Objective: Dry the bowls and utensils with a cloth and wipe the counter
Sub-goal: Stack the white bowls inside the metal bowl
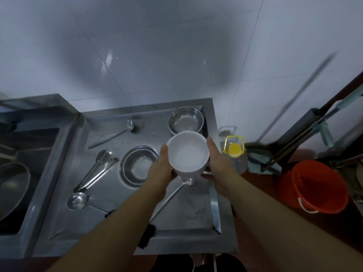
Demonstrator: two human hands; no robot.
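I hold a white bowl [187,153] upright above the steel counter [125,216], my left hand [164,163] on its left side and my right hand [217,160] on its right. A steel bowl [186,119] sits at the back right and another steel bowl [137,165] lies just left of my left hand. A ladle [115,132] lies at the back, tongs [96,171] and a spoon [102,156] in the middle left, a small ladle [77,201] at the front left. A long-handled utensil [169,199] lies under the white bowl. No cloth is visible.
A sink [17,173] with a wok in it is on the left. Right of the counter stand a clear jug with a yellow cap [234,150], an orange bucket [312,185] and mop handles [306,130]. A tiled wall is behind.
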